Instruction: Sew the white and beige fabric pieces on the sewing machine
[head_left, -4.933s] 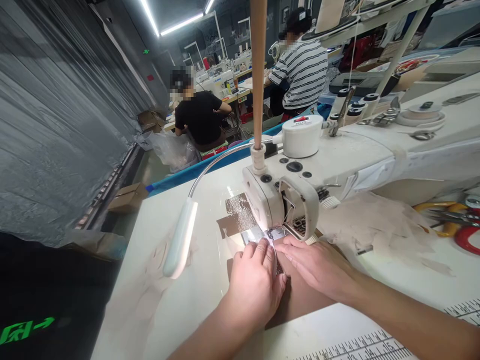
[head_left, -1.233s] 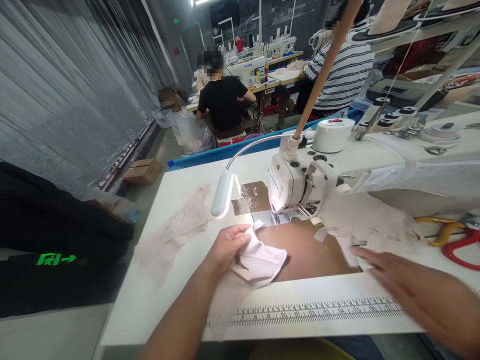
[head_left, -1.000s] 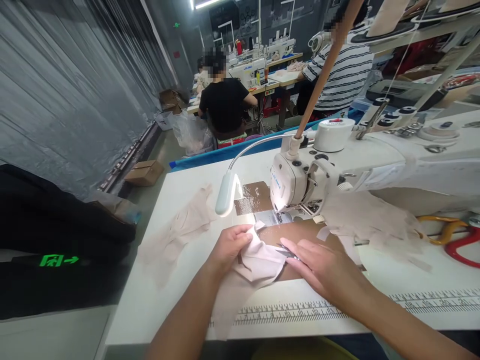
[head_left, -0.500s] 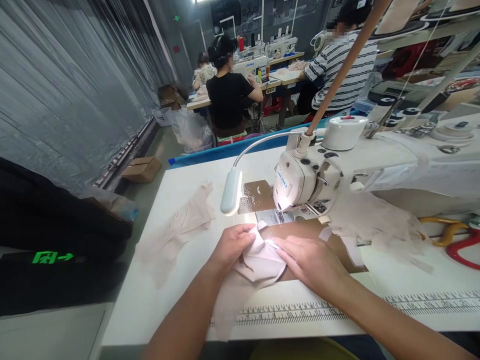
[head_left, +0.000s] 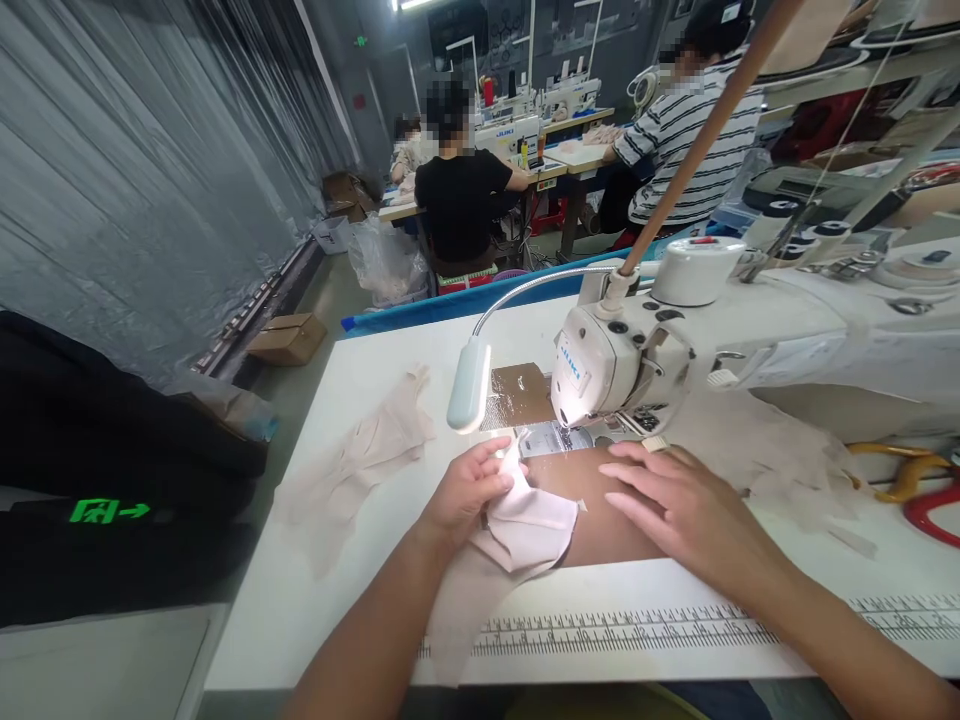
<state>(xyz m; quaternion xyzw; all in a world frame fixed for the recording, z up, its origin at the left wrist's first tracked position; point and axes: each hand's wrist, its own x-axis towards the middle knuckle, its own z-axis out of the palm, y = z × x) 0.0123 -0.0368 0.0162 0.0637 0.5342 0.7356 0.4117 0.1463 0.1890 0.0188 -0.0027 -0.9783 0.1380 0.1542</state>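
Observation:
My left hand (head_left: 474,490) pinches a pale pink piece of fabric (head_left: 536,530) by its upper end, just in front of the needle area of the white sewing machine (head_left: 581,365). The fabric lies bunched on the brown machine bed, and a sheer end trails toward the table's front edge. Away from the fabric, my right hand (head_left: 667,490) is open with fingers spread over the right part of the brown bed, near a heap of sheer fabric pieces (head_left: 772,440). Where the fingers of my right hand meet the bed, I cannot tell if they touch.
More sheer pieces (head_left: 367,440) lie on the left of the white table. A small lamp (head_left: 469,385) hangs left of the machine head. Red-handled scissors (head_left: 930,515) rest at the right, and a printed ruler (head_left: 600,632) runs along the front edge. Several people sit at machines beyond.
My right hand has let go of the fabric and moved right, its fingers opening. My left hand still pinches the fabric. The view has shifted slightly.

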